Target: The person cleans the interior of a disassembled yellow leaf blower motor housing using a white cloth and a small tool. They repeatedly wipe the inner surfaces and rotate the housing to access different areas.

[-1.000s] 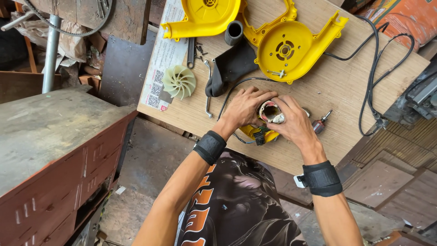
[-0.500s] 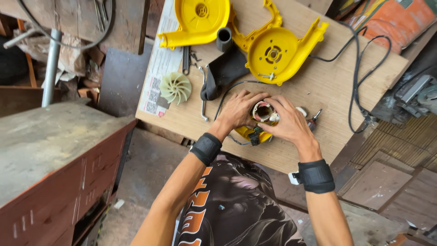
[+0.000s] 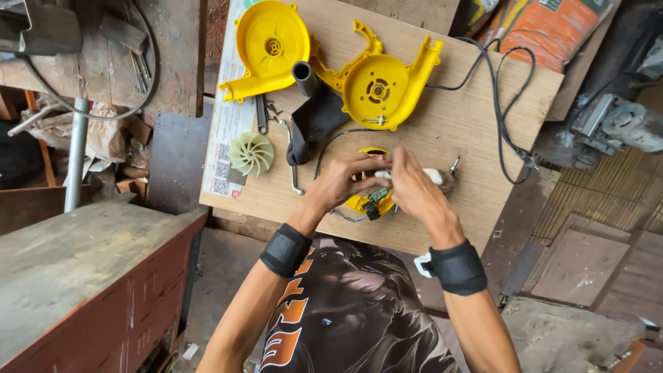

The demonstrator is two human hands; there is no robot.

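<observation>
- Both hands meet over the middle of the desk (image 3: 442, 124): my left hand (image 3: 345, 181) curls around the near side of the small motor part (image 3: 381, 176), fingers closed on it, and my right hand (image 3: 414, 190) pinches its other side from above, so the piece stays steady between them.
- Under my hands lies a yellow plastic piece with a green bit (image 3: 373, 202) and thin wires; I hold the motor part just above it, close enough for the wires to reach.
- Beyond my hands, two yellow housing halves (image 3: 376, 86) lie open, face up; they are smooth moulded plastic, round with ribbed centres and a spout.
- Between the halves stands a short grey tube (image 3: 304, 76), and a black rubbery sleeve (image 3: 314, 124) lies nearer my hands.
- Left of my hands rests a pale cream fan wheel (image 3: 251, 153) with curved blades, on printed paper.
- A black cord (image 3: 501, 103) loops across the bare plywood to the right of my hands.
- Black wristbands (image 3: 284, 250) wrap both wrists.
</observation>
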